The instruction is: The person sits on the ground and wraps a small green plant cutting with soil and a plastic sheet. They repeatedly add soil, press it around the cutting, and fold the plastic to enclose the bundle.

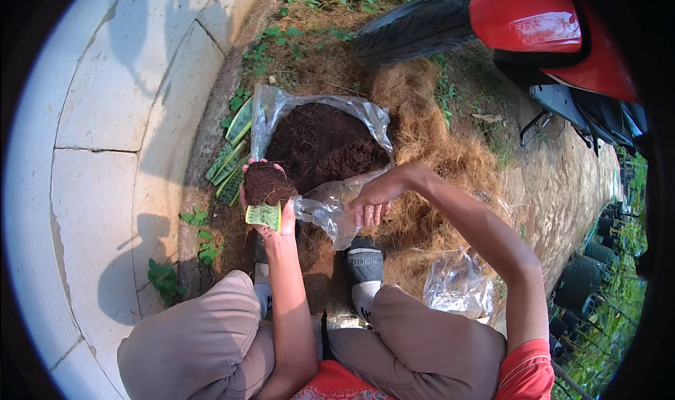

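Observation:
My left hand (287, 218) is cupped palm up around a clump of dark potting mix (268, 183). A cut piece of variegated leaf (265, 216), green with yellow margins, lies against the clump near my wrist. In front of me a clear plastic bag (321, 100) lies spread open, with a mound of dark, fibrous potting mix (321, 141) in it. My right hand (374, 194) hangs over the bag's near edge, fingers pointing down; its palm side is partly hidden. Several cut variegated leaves (232, 152) rest on the ground left of the bag.
Loose brown coconut fibre (448, 157) is heaped right of the bag. A crumpled clear plastic bag (459, 284) lies by my right knee. A red motorcycle (527, 20) with its tyre (411, 31) stands beyond. Pale paving slabs (100, 199) run along the left; black grow bags (580, 278) line the right.

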A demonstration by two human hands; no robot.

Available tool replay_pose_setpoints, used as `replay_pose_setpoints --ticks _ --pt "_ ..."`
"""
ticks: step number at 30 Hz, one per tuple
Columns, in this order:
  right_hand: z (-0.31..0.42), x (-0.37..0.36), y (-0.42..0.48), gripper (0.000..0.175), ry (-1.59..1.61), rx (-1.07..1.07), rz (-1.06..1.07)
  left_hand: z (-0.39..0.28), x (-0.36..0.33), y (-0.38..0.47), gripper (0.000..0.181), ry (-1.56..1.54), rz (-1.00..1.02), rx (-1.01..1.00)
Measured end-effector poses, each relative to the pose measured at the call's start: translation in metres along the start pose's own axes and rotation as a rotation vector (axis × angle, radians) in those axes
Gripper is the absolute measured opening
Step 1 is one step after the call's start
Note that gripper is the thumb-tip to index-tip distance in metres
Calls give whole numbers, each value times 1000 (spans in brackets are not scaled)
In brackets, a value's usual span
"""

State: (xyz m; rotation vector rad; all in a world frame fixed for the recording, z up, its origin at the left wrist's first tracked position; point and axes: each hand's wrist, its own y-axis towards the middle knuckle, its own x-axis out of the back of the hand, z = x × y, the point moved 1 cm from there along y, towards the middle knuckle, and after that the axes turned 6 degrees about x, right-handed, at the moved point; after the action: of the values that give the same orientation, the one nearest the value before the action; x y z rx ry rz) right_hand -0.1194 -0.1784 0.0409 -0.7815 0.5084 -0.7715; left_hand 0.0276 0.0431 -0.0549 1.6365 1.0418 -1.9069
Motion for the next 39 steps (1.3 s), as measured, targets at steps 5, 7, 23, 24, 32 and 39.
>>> replay_pose_setpoints --ticks 5,7,23,24,32,39 --pt "-12 14 2 55 -453 186 -619 -2 3 -2 41 -19 -8 -57" --pt "-17 22 0 62 -491 153 -909 1 4 -4 40 39 -3 -62" --pt "-37 24 51 45 -659 147 -968 29 -4 -5 49 -18 -146 187" --pt "-31 26 41 38 -560 210 -1014 29 -4 -5 47 -22 -114 207" --pt "52 18 -35 31 -232 484 -992 50 -12 -8 45 190 -306 195" --pt "91 -1 -57 31 -312 628 -939 69 -39 -19 48 272 -427 221"
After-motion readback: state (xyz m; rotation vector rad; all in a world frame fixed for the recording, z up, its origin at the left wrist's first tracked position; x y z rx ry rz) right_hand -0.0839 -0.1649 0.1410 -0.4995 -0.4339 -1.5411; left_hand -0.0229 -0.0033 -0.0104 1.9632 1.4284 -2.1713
